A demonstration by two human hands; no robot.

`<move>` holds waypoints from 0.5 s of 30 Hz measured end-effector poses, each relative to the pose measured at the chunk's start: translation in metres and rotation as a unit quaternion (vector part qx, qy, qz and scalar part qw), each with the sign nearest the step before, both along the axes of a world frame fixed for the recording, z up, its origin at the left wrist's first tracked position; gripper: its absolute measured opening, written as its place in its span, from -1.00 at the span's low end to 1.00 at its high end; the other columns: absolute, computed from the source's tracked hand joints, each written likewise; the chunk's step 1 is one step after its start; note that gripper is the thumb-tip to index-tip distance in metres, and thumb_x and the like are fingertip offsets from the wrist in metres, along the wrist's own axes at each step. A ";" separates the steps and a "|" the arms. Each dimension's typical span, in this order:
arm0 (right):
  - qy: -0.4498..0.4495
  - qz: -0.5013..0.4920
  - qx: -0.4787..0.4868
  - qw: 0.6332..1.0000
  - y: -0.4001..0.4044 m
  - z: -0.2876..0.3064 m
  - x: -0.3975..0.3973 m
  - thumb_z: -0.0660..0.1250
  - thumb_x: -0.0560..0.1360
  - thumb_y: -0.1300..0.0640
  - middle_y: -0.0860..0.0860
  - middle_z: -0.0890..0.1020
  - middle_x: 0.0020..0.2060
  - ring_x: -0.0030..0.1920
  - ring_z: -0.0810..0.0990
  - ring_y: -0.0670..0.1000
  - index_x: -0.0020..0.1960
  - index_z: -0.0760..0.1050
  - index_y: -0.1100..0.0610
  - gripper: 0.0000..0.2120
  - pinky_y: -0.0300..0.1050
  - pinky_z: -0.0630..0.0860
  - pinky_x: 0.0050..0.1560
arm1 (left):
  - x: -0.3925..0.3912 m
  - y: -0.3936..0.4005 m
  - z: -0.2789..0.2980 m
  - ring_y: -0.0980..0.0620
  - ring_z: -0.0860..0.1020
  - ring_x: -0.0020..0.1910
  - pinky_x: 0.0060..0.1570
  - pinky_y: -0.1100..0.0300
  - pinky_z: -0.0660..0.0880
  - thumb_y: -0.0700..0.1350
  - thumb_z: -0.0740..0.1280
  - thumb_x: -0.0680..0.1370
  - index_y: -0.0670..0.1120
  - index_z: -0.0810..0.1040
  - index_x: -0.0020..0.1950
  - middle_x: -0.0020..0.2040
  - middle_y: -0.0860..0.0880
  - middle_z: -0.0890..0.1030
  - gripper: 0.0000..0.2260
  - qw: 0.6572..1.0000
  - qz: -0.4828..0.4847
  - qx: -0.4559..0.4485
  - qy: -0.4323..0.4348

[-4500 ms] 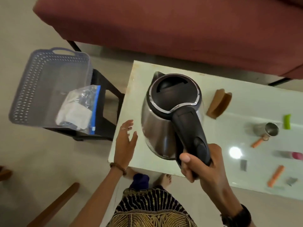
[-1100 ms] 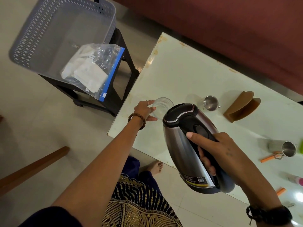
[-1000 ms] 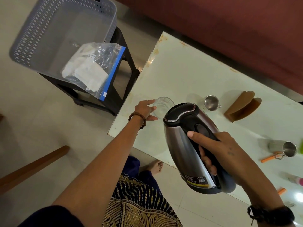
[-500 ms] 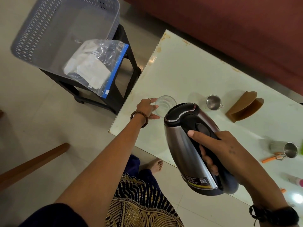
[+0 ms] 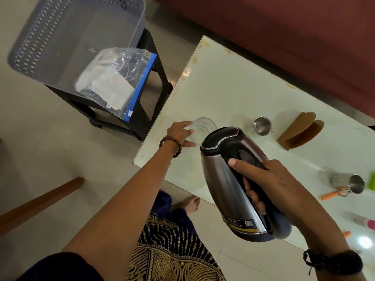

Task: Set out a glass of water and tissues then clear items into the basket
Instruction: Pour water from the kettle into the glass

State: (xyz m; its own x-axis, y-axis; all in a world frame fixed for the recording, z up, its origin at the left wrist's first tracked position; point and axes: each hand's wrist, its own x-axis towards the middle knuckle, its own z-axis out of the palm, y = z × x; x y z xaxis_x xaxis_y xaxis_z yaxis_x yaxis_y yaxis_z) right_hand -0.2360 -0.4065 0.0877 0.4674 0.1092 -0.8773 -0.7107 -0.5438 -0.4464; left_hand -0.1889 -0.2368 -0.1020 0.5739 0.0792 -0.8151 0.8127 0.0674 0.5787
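Note:
A clear drinking glass (image 5: pixel 204 128) stands near the left end of the white table (image 5: pixel 229 92). My left hand (image 5: pixel 179 133) holds the glass from its left side, thumb and fingers round it. My right hand (image 5: pixel 263 181) grips the black handle of a steel electric kettle (image 5: pixel 229 179), which is tilted with its lid end toward the glass and partly covers the rim. A grey plastic basket (image 5: pixel 60 41) sits on a black stool at the upper left. A clear zip bag of white tissues (image 5: pixel 113 82) leans out of the basket.
On the table lie a small steel cup (image 5: pixel 261 125), a brown wooden napkin holder (image 5: pixel 300 129), a steel mug (image 5: pixel 349 182), orange sticks (image 5: pixel 332 194), a green item (image 5: pixel 372 180) and a pink-capped bottle (image 5: pixel 365 222). A dark red sofa (image 5: pixel 284 33) runs behind. A wooden leg (image 5: pixel 40 199) crosses the floor at left.
Since 4.5 s ago the kettle has gone from upright to tilted toward the glass, and my left hand has taken hold of the glass. Over the last second little has moved.

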 end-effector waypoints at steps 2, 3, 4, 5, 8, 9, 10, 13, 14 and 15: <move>0.003 0.003 -0.003 1.000 -0.002 -0.002 0.000 0.30 0.47 -0.07 0.02 0.45 -0.68 -0.70 0.39 -0.06 -0.60 0.46 0.13 -0.49 -0.32 0.39 -0.63 | 0.001 0.000 0.000 -0.08 0.52 -0.07 -0.26 0.19 0.55 -0.31 0.26 0.54 -0.14 0.39 0.37 0.43 -0.17 0.34 -0.61 1.000 -0.003 0.003 0.000; 0.027 -0.004 0.003 1.000 -0.002 -0.002 0.002 0.30 0.47 -0.06 0.02 0.45 -0.69 -0.71 0.40 -0.06 -0.62 0.47 0.14 -0.47 -0.32 0.40 -0.64 | 0.001 0.000 0.000 -0.08 0.52 -0.07 -0.26 0.19 0.55 -0.31 0.26 0.54 -0.14 0.39 0.37 0.43 -0.16 0.34 -0.61 1.000 -0.005 0.005 -0.001; 0.055 -0.017 0.012 0.998 -0.002 -0.001 0.004 0.29 0.48 -0.04 0.02 0.46 -0.70 -0.72 0.40 -0.07 -0.64 0.48 0.14 -0.45 -0.32 0.40 -0.65 | 0.001 0.000 0.000 -0.08 0.51 -0.06 -0.26 0.19 0.55 -0.30 0.26 0.54 -0.14 0.39 0.37 0.44 -0.15 0.33 -0.61 1.000 -0.007 0.007 -0.001; 0.070 -0.018 0.020 0.997 -0.002 0.000 0.005 0.28 0.49 -0.03 0.01 0.46 -0.71 -0.73 0.40 -0.07 -0.66 0.48 0.14 -0.44 -0.33 0.40 -0.66 | 0.001 0.000 -0.001 -0.08 0.51 -0.06 -0.26 0.19 0.55 -0.30 0.26 0.54 -0.14 0.39 0.37 0.44 -0.15 0.33 -0.61 1.000 -0.007 0.007 -0.002; 0.010 0.024 0.002 1.000 -0.005 0.002 0.000 0.28 0.46 -0.11 0.00 0.46 -0.68 -0.69 0.41 -0.07 -0.58 0.47 0.13 -0.49 -0.31 0.40 -0.62 | 0.001 0.000 -0.002 -0.08 0.52 -0.08 -0.28 0.20 0.56 -0.30 0.27 0.54 -0.14 0.40 0.36 0.44 -0.15 0.33 -0.61 1.000 -0.007 0.007 -0.001; -0.026 0.046 -0.007 0.999 -0.006 0.003 -0.003 0.26 0.44 -0.15 -0.01 0.46 -0.65 -0.66 0.42 -0.07 -0.54 0.46 0.12 -0.52 -0.29 0.40 -0.60 | 0.001 0.000 -0.003 -0.08 0.52 -0.08 -0.28 0.20 0.55 -0.30 0.27 0.54 -0.14 0.40 0.36 0.44 -0.16 0.33 -0.61 1.000 -0.006 0.006 0.000; -0.052 0.060 -0.013 0.997 -0.006 0.003 -0.006 0.24 0.42 -0.18 -0.02 0.46 -0.64 -0.64 0.42 -0.07 -0.50 0.45 0.12 -0.54 -0.28 0.40 -0.58 | 0.001 0.000 -0.004 -0.09 0.51 -0.07 -0.29 0.20 0.55 -0.31 0.27 0.53 -0.14 0.40 0.36 0.44 -0.16 0.33 -0.61 1.000 -0.004 0.004 0.000; -0.043 0.044 -0.001 0.998 -0.006 0.001 -0.003 0.25 0.47 -0.13 -0.01 0.45 -0.65 -0.66 0.41 -0.06 -0.52 0.44 0.12 -0.52 -0.28 0.40 -0.59 | 0.001 0.001 -0.006 -0.12 0.55 -0.09 -0.29 0.19 0.57 -0.30 0.28 0.53 -0.13 0.41 0.35 0.42 -0.18 0.34 -0.62 1.000 0.002 -0.002 0.006; -0.013 0.025 0.012 1.000 -0.005 0.002 0.001 0.26 0.49 -0.09 0.00 0.45 -0.67 -0.69 0.40 -0.06 -0.56 0.45 0.12 -0.49 -0.30 0.40 -0.62 | 0.001 0.001 -0.006 -0.13 0.55 -0.10 -0.30 0.19 0.57 -0.30 0.28 0.53 -0.13 0.42 0.35 0.42 -0.19 0.35 -0.62 1.000 0.002 -0.001 0.008; 0.015 0.010 0.024 1.000 -0.005 0.003 0.001 0.26 0.51 -0.05 0.00 0.44 -0.69 -0.71 0.39 -0.07 -0.60 0.45 0.12 -0.47 -0.32 0.39 -0.63 | 0.001 0.001 -0.005 -0.12 0.55 -0.11 -0.30 0.19 0.57 -0.30 0.28 0.53 -0.13 0.41 0.35 0.41 -0.20 0.37 -0.62 1.000 0.001 0.000 0.008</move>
